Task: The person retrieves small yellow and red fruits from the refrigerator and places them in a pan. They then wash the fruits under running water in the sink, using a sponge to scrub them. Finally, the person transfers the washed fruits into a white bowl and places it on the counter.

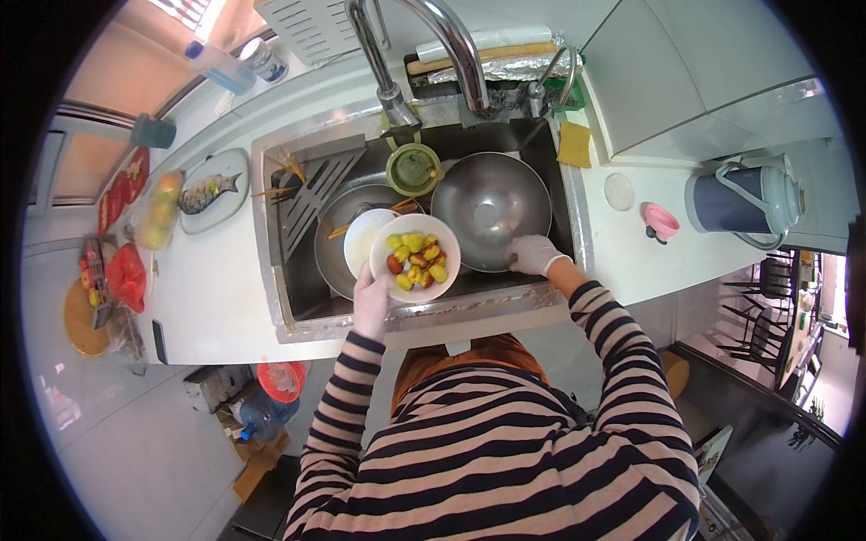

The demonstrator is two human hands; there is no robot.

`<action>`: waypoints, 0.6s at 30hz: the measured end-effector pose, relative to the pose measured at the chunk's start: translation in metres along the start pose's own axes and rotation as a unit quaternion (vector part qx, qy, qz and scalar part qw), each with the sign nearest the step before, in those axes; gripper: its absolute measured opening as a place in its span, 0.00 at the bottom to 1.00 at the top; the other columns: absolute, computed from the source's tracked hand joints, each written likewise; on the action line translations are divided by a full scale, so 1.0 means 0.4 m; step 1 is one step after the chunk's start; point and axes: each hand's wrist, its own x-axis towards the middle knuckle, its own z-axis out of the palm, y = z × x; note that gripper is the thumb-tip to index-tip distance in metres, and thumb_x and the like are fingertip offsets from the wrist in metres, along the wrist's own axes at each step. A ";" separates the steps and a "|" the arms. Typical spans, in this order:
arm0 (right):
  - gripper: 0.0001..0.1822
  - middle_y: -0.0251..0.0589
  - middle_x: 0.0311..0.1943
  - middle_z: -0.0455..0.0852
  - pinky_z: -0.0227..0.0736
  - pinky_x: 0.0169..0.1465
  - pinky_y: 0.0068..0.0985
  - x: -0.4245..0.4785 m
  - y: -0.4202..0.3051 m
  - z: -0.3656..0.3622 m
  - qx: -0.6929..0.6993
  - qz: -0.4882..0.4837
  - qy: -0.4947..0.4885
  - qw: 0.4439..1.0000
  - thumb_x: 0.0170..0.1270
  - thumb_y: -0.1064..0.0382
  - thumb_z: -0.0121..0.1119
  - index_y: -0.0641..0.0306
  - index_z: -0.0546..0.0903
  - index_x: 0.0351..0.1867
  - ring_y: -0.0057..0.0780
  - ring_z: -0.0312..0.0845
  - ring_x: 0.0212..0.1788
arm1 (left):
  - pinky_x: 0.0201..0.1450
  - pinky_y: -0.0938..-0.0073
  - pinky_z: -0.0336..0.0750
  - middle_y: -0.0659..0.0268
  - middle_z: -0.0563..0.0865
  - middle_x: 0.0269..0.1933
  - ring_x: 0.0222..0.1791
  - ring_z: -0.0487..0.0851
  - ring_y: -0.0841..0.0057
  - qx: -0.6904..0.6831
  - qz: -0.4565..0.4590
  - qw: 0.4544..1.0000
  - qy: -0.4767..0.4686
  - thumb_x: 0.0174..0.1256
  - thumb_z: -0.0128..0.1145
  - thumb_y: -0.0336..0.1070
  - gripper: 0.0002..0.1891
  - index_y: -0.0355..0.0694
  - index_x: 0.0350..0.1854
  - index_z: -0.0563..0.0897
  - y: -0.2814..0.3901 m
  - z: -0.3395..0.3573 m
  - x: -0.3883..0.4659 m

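Note:
My left hand (372, 302), in a thin white glove, grips a white bowl (451, 265) by its left side. Green and brown fruits that look like jujubes (414, 255) fill the bottom of that bowl. It overlaps a second white bowl (360, 237), which sits in a metal pan (329, 260) with chopsticks (338, 232). My gloved right hand (531, 255) pinches the near right rim of a stainless steel basin (484, 182). The basin appears bare inside. Both vessels are over the sink (298, 297).
A chrome faucet (467, 61) arches over the sink. Behind the pan stands a green strainer (414, 169); a slotted rack (318, 196) is at left. On the counter are a plated fish (208, 193), a phone-like slab (160, 341), a pink cup (661, 222) and a thermos jug (734, 199).

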 end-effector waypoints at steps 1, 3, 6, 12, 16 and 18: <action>0.12 0.41 0.44 0.89 0.79 0.53 0.37 -0.017 -0.021 -0.026 0.044 -0.002 0.049 0.998 0.61 0.55 0.63 0.53 0.88 0.43 0.42 0.85 0.48 | 0.59 0.76 0.77 0.62 0.84 0.56 0.54 0.82 0.75 0.029 0.024 0.999 -0.011 0.65 0.50 0.23 0.24 0.30 0.66 0.75 -0.007 0.012 0.016; 0.16 0.42 0.46 0.88 0.77 0.55 0.37 -0.051 -0.055 -0.068 0.143 0.021 0.089 0.985 0.66 0.51 0.59 0.56 0.87 0.47 0.44 0.84 0.51 | 0.52 0.74 0.81 0.59 0.86 0.50 0.49 0.84 0.77 0.181 0.040 0.983 -0.014 0.68 0.47 0.26 0.22 0.30 0.65 0.75 -0.015 0.034 0.058; 0.17 0.44 0.46 0.88 0.77 0.55 0.39 -0.082 -0.074 -0.077 0.172 0.034 0.139 0.975 0.68 0.50 0.57 0.57 0.86 0.47 0.46 0.84 0.51 | 0.45 0.65 0.85 0.52 0.87 0.46 0.42 0.88 0.66 0.335 -0.025 0.942 -0.028 0.67 0.47 0.28 0.18 0.32 0.58 0.79 0.067 0.145 0.089; 0.16 0.44 0.45 0.88 0.77 0.54 0.39 -0.111 -0.089 -0.082 0.181 0.025 0.163 0.969 0.68 0.52 0.57 0.57 0.87 0.48 0.45 0.84 0.49 | 0.47 0.57 0.83 0.49 0.90 0.41 0.44 0.90 0.56 0.771 0.147 0.596 -0.168 0.69 0.49 0.38 0.16 0.37 0.37 0.90 0.051 0.287 0.283; 0.15 0.43 0.46 0.87 0.78 0.54 0.37 -0.115 -0.071 -0.098 0.176 0.040 0.166 0.970 0.69 0.53 0.57 0.57 0.87 0.49 0.45 0.83 0.50 | 0.49 0.60 0.83 0.55 0.91 0.47 0.50 0.89 0.59 0.823 0.084 0.531 -0.181 0.69 0.51 0.40 0.16 0.41 0.44 0.91 0.125 0.422 0.283; 0.15 0.44 0.45 0.87 0.77 0.54 0.38 -0.112 -0.052 -0.103 0.176 0.039 0.177 0.968 0.69 0.52 0.57 0.57 0.87 0.48 0.46 0.83 0.50 | 0.49 0.62 0.83 0.57 0.92 0.47 0.50 0.90 0.61 0.841 0.082 0.509 -0.162 0.70 0.52 0.40 0.15 0.43 0.44 0.92 0.126 0.439 0.301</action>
